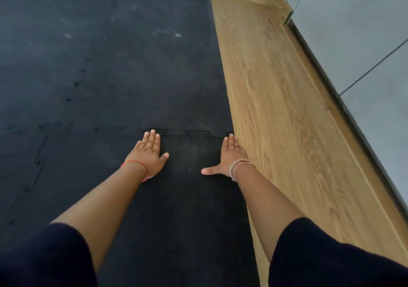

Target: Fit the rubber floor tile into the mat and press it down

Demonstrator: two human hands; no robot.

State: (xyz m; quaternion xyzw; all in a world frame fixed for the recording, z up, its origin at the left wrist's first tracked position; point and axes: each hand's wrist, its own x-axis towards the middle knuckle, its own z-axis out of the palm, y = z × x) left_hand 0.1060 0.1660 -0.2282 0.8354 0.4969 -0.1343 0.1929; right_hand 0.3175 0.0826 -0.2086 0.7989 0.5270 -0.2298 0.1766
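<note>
On the left, the black mat (88, 54) already lies joined, its seams faint. The left hand (148, 154) lies flat on the rubber floor tile (185, 176), fingers (152, 137) together and extended, holding nothing, tips at the far jigsaw seam (187, 133). The right hand (229, 156) presses likewise, thumb splayed, beside the wooden floor (287, 110). The tile looks fitted; the seam's dark outline suggests pressing remains.

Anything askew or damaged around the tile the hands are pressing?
The puzzle seam between the left hand and right hand shows as a clear dark gap, unlike the fainter joints farther left, so that edge looks not fully seated. The mat carries pale scuffs; nothing looks torn.
</note>
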